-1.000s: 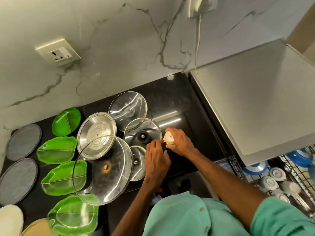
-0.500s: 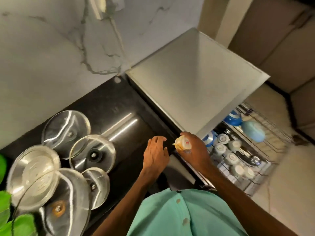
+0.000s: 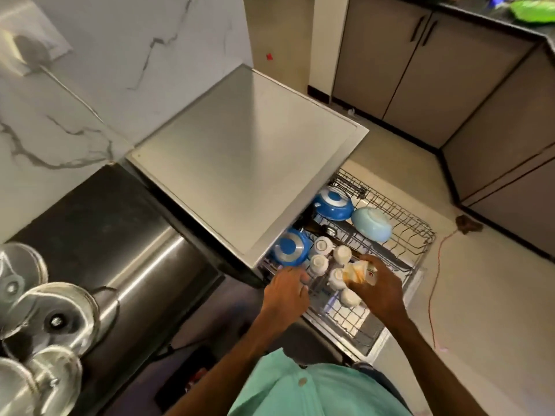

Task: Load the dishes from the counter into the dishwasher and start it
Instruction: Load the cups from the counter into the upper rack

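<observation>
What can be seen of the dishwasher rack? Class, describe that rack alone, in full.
The rack is a grey wire basket, metal by its look, pulled out from the dishwasher. Two upturned blue bowls sit along its dishwasher side, a tilted pale bowl farther out, upturned white cups nearest the person. Some grid squares are bare. The right hand holds a cream cup over the white cups; the left hand is at the rack's near left edge, contact unclear.

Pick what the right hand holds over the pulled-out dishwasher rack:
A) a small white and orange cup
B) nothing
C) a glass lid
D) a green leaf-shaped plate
A: the right hand grips a small white and orange cup just above the rack.
</observation>
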Motion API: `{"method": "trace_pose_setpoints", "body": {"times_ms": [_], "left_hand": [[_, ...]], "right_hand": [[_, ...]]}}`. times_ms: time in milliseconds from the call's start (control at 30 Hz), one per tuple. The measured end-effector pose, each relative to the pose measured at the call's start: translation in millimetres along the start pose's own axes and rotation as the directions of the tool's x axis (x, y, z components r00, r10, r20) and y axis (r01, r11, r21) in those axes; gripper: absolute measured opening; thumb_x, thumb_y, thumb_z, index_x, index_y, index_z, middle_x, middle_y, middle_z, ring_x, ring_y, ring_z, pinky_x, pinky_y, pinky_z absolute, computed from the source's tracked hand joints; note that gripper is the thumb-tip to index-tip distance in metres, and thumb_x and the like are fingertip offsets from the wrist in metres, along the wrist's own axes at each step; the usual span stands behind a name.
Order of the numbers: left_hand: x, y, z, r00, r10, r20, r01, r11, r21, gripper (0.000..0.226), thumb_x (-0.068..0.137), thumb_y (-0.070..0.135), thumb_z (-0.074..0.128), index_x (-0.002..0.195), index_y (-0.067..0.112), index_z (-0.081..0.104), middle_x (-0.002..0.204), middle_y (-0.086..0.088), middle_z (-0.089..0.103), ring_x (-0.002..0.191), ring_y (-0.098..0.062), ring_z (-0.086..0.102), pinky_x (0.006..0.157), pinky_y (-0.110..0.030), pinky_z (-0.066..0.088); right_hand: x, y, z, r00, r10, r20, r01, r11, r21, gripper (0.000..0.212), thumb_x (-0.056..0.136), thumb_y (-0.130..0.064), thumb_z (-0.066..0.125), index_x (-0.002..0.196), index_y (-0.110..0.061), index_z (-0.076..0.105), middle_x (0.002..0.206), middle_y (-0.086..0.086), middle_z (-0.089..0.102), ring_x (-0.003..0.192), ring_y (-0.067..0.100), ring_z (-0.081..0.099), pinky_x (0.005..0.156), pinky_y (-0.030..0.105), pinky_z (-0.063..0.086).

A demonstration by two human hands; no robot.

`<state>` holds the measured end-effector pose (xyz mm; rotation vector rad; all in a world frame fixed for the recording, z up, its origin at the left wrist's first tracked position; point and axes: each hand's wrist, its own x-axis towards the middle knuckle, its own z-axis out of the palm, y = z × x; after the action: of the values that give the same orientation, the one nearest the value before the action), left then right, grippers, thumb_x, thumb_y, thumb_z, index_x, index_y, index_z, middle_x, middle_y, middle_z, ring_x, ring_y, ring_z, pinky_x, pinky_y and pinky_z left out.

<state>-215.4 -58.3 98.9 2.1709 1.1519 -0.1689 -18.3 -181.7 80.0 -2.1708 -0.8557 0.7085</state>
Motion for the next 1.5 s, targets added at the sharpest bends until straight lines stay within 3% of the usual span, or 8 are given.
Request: {"method": "trace_pose_setpoints", "body": {"times_ms": [200, 400, 567, 667, 867, 1100, 1333, 1500], "left_hand": [[7.4, 64.0, 91.5, 0.952, -0.277, 0.131, 0.29, 0.952, -0.094, 0.023, 0.094, 0.027, 0.05, 0.109, 0.018, 0.065, 0.117, -0.003, 0.067, 0.113, -0.024, 0.063, 0.098, -0.035, 0.049], [23.0, 107.3, 152.6, 0.882, -0.45, 0.141, 0.469, 0.866, -0.175, 0.024, 0.086, 0.023, 0.057, 0.109, 0.018, 0.062, 0.12, -0.006, 0.063, 0.115, -0.026, 0.061, 0.095, -0.034, 0.048], [60.6, 115.5, 184.9, 0.882, -0.459, 0.11, 0.472, 0.859, -0.198, 0.045, 0.085, 0.012, 0.06, 0.129, 0.012, 0.053, 0.137, -0.007, 0.051, 0.132, -0.026, 0.044, 0.107, -0.037, 0.043], [72.8, 113.3, 208.9, 0.881, -0.456, 0.127, 0.473, 0.853, -0.22, 0.05, 0.086, 0.016, 0.063, 0.134, 0.013, 0.05, 0.14, -0.008, 0.049, 0.133, -0.027, 0.044, 0.106, -0.039, 0.043], [84.2, 117.5, 271.0, 0.84, -0.542, 0.044, 0.519, 0.775, -0.36, 0.039, 0.088, 0.017, 0.062, 0.126, 0.02, 0.059, 0.131, -0.003, 0.059, 0.123, -0.023, 0.053, 0.101, -0.04, 0.049], [106.4, 139.3, 330.6, 0.728, -0.68, -0.093, 0.545, 0.655, -0.523, 0.037, 0.083, 0.028, 0.062, 0.119, 0.019, 0.065, 0.122, -0.004, 0.066, 0.113, -0.025, 0.063, 0.095, -0.043, 0.053], [124.6, 142.5, 360.3, 0.624, -0.766, -0.153, 0.581, 0.586, -0.564, 0.03, 0.091, 0.024, 0.064, 0.121, 0.026, 0.062, 0.123, 0.005, 0.065, 0.11, -0.018, 0.063, 0.092, -0.04, 0.054], [135.7, 127.4, 362.8, 0.606, -0.771, -0.195, 0.569, 0.591, -0.572, 0.028, 0.09, 0.023, 0.065, 0.118, 0.025, 0.063, 0.12, 0.004, 0.068, 0.106, -0.019, 0.065, 0.091, -0.041, 0.055]], "right_hand": [[36.2, 88.9, -76.1, 0.995, 0.1, 0.02, -0.1, 0.995, -0.007, 0.055, 0.069, -0.015, 0.09, 0.118, -0.014, 0.063, 0.104, -0.003, 0.066, 0.095, 0.015, 0.06, 0.083, 0.023, 0.039], [82.8, 141.5, -88.7, 0.987, 0.087, 0.134, -0.079, 0.995, -0.066, 0.066, 0.065, -0.026, 0.094, 0.121, -0.014, 0.061, 0.106, 0.004, 0.068, 0.095, 0.023, 0.064, 0.084, 0.042, 0.057], [114.3, 168.1, -73.4, 0.96, -0.014, 0.279, 0.054, 0.989, -0.138, 0.065, 0.062, -0.027, 0.094, 0.118, -0.021, 0.06, 0.103, 0.003, 0.067, 0.095, 0.024, 0.064, 0.082, 0.031, 0.052], [130.2, 184.7, -64.0, 0.947, -0.057, 0.316, 0.11, 0.982, -0.152, 0.07, 0.066, -0.026, 0.093, 0.125, -0.02, 0.056, 0.107, 0.004, 0.067, 0.097, 0.023, 0.064, 0.086, 0.035, 0.054], [165.9, 203.7, -25.9, 0.898, -0.147, 0.415, 0.236, 0.957, -0.171, 0.073, 0.067, -0.028, 0.092, 0.128, -0.016, 0.053, 0.111, -0.005, 0.06, 0.101, 0.016, 0.06, 0.082, 0.028, 0.047], [193.0, 242.5, 17.5, 0.706, -0.455, 0.542, 0.567, 0.822, -0.048, 0.069, 0.076, -0.022, 0.085, 0.136, -0.016, 0.052, 0.126, 0.007, 0.054, 0.113, 0.022, 0.055, 0.09, 0.035, 0.049], [212.2, 276.3, 45.1, 0.624, -0.47, 0.624, 0.623, 0.781, -0.035, 0.072, 0.078, -0.027, 0.084, 0.137, -0.017, 0.045, 0.128, 0.006, 0.058, 0.115, 0.023, 0.059, 0.088, 0.043, 0.055], [216.9, 292.9, 62.1, 0.606, -0.468, 0.643, 0.654, 0.753, -0.068, 0.065, 0.072, -0.022, 0.088, 0.123, -0.014, 0.05, 0.118, 0.008, 0.062, 0.105, 0.024, 0.061, 0.078, 0.032, 0.049]]}}
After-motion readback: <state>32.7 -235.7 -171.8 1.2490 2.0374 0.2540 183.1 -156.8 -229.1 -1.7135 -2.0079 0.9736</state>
